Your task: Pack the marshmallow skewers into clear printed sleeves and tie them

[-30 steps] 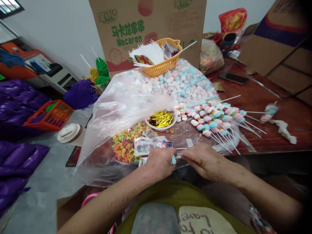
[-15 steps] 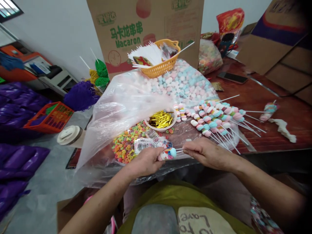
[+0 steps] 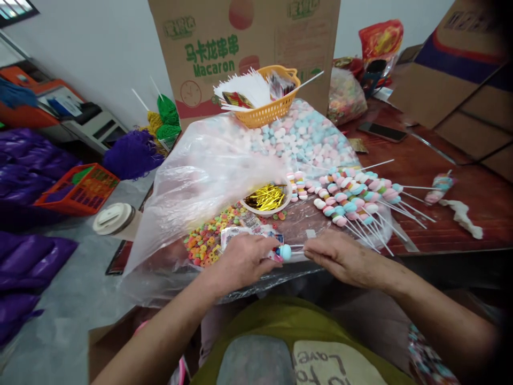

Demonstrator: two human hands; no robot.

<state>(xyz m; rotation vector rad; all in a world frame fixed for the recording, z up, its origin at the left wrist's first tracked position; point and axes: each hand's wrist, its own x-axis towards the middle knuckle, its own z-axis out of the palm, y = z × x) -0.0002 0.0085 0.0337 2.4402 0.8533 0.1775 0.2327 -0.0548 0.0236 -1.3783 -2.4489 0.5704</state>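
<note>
My left hand point(image 3: 240, 260) grips the candy end of a marshmallow skewer point(image 3: 285, 252), whose blue tip shows past the fingers. My right hand point(image 3: 342, 258) pinches the white stick of the same skewer just to the right. Both hands hover over the clear plastic sheet point(image 3: 200, 176) at the table's near edge. Beyond them lie a pile of colourful ring candies point(image 3: 206, 235), printed paper labels point(image 3: 236, 235) and a white bowl of gold twist ties point(image 3: 267, 197). A row of finished pastel skewers point(image 3: 352, 195) lies to the right.
A heap of pastel marshmallows point(image 3: 296, 136) sits under an orange basket of white sticks point(image 3: 268, 96). A Macaron cardboard box point(image 3: 240, 48) stands behind. A phone point(image 3: 382, 132) and one wrapped skewer point(image 3: 438, 184) lie on the wooden table point(image 3: 441, 224). Purple bags point(image 3: 28, 251) cover the floor on the left.
Both hands lifted the skewer slightly away from my body; the blue candy tip now shows further out of my left hand. The view shifted a little.
</note>
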